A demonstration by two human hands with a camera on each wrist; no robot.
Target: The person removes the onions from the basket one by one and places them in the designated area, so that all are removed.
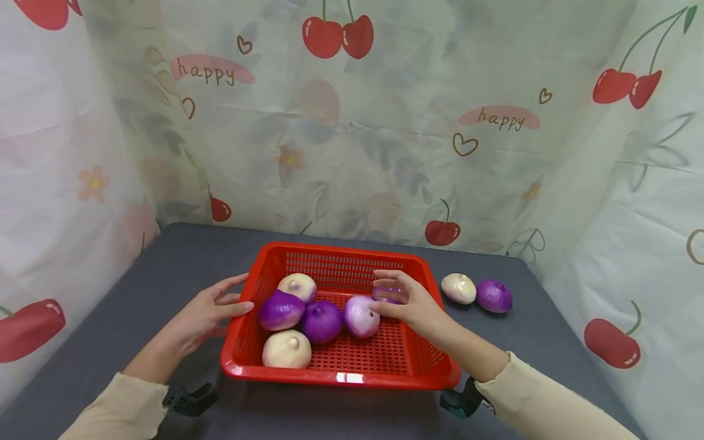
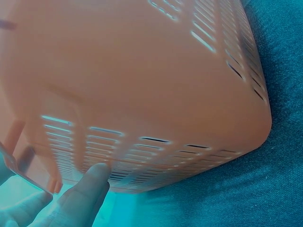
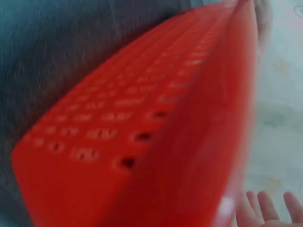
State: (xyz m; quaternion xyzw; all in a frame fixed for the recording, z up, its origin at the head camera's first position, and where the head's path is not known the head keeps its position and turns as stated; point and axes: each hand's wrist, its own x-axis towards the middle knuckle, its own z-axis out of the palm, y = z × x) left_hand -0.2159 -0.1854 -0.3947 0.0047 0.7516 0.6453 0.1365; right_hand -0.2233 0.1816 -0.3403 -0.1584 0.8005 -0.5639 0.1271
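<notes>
A red slotted plastic basket (image 1: pixel 341 377) holds several onions on the dark table. At its left are a white onion (image 1: pixel 297 286), a purple onion (image 1: pixel 282 310) and another white one in front. A dark purple onion (image 1: pixel 321 322) and a pale purple onion (image 1: pixel 361 317) lie towards the middle. My left hand (image 1: pixel 206 311) holds the basket's left rim, thumb over it, with fingers (image 2: pixel 87 194) against the outer wall. Over the right half hovers my right hand (image 1: pixel 415 302), fingers relaxed and apart. Behind them a purple onion (image 1: pixel 388 296) is partly hidden.
Outside the basket, to its right, a white onion (image 1: pixel 459 288) and a purple onion (image 1: pixel 494 296) lie side by side on the table (image 1: pixel 550 360). A cherry-printed curtain (image 1: pixel 352 153) encloses the table's back and sides.
</notes>
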